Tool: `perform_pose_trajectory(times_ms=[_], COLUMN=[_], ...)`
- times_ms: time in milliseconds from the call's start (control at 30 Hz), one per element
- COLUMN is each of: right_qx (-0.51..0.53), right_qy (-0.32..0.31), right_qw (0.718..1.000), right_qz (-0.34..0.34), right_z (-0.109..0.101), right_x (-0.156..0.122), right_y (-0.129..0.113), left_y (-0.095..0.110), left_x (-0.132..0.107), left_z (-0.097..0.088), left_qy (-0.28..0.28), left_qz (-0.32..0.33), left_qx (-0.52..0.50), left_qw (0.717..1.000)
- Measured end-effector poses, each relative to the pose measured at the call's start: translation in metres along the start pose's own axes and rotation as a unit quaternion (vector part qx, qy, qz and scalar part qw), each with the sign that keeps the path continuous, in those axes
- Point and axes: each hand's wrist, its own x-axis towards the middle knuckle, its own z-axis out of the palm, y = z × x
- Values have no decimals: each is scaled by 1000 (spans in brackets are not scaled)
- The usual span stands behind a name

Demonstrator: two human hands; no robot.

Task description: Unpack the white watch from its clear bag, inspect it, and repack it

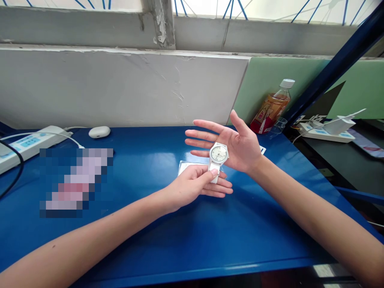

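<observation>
A white wristwatch (218, 155) with a pale round dial stands upright over the blue table (156, 240). My left hand (192, 186) pinches its white strap between thumb and fingers. Just behind the watch my right hand (237, 144) is held up, palm facing me, fingers spread and empty. A clear plastic packet (185, 166) lies flat on the table under my left hand.
A white power strip (27, 144) with cables and a small white case (99, 131) lie at the back left. A drink bottle (271, 108) leans at the back right beside a blue post (336, 64). Another power strip (325, 134) sits on the neighbouring desk.
</observation>
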Motion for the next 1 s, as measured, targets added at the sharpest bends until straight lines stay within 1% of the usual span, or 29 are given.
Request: perform_pose_trajectory(times_ms=[133, 333, 467, 533, 600, 667, 733, 767, 800, 833, 867, 900, 933, 967, 1000], right_qx=[4, -7, -19, -56, -117, -185, -239, -262, -285, -315, -353, -395, -425, -441, -445], right_qy=[-17, -5, -7, 23, 88, 156, 181, 179, 180, 187, 209, 232, 246, 253, 253], right_qw=[1000, 1000, 1000, 998, 989, 968, 949, 942, 933, 921, 900, 875, 856, 847, 846], right_qz=[8, 17, 12, 0, -28, -65, -97, -111, -123, -135, -147, -158, -161, -158, -150], right_z=[-1, 0, 0, -1, -4, -6, -6, -6, -5, -4, -4, -3, -3, -3, -4], right_x=[0, -1, 0, 3, 7, 8, 5, 2, -2, -7, -14, -20, -28, -34, -41], right_y=[0, 0, 2, 3, 1, -3, -8, -10, -11, -11, -9, -6, -1, 5, 11], left_y=[2, 3, 1, 2, 7, 13, 19, 21, 23, 23, 23, 21, 20, 18, 16], left_x=[0, 0, 2, 2, 3, 4, 4, 4, 3, 3, 3, 2, 2, 2, 1], left_z=[0, 0, -1, -4, -7, -12, -18, -21, -24, -26, -29, -31, -33, -34, -35], left_qy=[1, 4, -2, 5, 25, 59, 94, 112, 133, 160, 188, 216, 235, 247, 248], left_qz=[-5, -8, 6, 22, 49, 93, 142, 164, 188, 215, 244, 270, 290, 307, 316], left_qx=[4, 7, 21, 34, 51, 85, 137, 178, 229, 290, 357, 427, 493, 550, 597], left_qw=[1000, 1000, 1000, 999, 997, 990, 976, 964, 946, 919, 882, 836, 786, 736, 695])
